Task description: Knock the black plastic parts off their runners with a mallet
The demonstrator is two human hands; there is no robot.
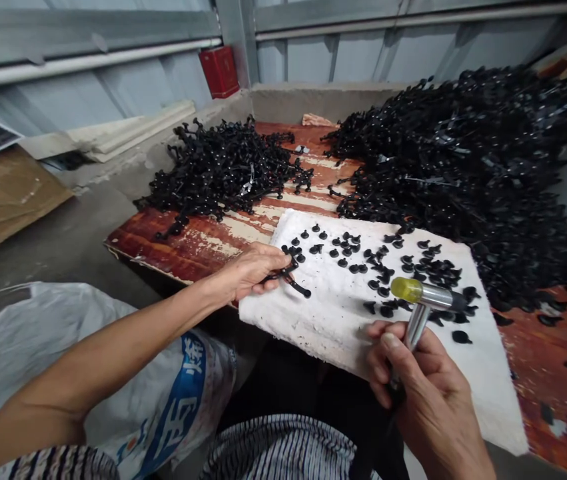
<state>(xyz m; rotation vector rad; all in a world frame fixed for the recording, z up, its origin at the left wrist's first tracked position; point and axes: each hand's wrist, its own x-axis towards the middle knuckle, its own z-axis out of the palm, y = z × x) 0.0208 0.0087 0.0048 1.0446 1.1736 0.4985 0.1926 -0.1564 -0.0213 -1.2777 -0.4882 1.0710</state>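
Observation:
My left hand [258,270] is closed around a black branched moulded piece [296,285], whose knobbed arms stick out past the fingers over the left side of a white padded cloth [308,327]. In my right hand [413,373] is a small mallet [426,297], held by its metal handle above the cloth's right part. Its head has a yellow face on the left and a dark face on the right. Small black round caps with stubs [348,250] lie scattered over the cloth between and beyond my hands.
Behind the cloth on the worn red-brown board [198,250] is a heap of black branched pieces [223,167]. A larger black heap [473,160] fills the right. A white printed sack [173,400] stands front left, cardboard [8,193] farther left, and a red tin [219,72] at the back corner.

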